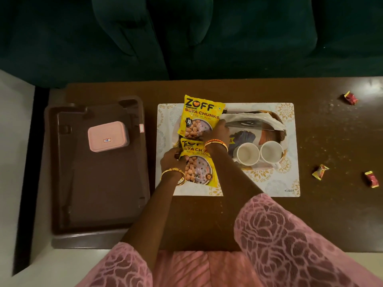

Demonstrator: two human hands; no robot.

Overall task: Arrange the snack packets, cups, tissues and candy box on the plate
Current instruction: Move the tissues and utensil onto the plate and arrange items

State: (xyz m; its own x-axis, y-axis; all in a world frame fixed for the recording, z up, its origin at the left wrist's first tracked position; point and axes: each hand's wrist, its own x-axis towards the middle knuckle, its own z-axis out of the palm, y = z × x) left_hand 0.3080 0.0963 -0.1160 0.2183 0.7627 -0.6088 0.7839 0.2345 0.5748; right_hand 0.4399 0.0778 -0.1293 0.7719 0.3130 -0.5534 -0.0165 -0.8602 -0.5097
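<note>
Two yellow snack packets on plate [279,129], at its 9 o'clock side. Far packet [200,117] overlaps near packet [199,166]. Left hand [172,160] grips near packet's left edge. Right hand [217,131] rests on far packet's lower right corner; grip unclear. Two cups [247,153] at 5 o'clock, tissues [252,119] at 1 o'clock. Pink box [106,136] on tray [99,193], well apart at 9 o'clock.

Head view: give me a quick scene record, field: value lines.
surface: dark wooden table
placemat: patterned mat under plate
snack packets: far packet, near packet, both yellow
left hand: on near packet
right hand: on far packet
cups: two white cups side by side
candy box: pink box on brown tray
</note>
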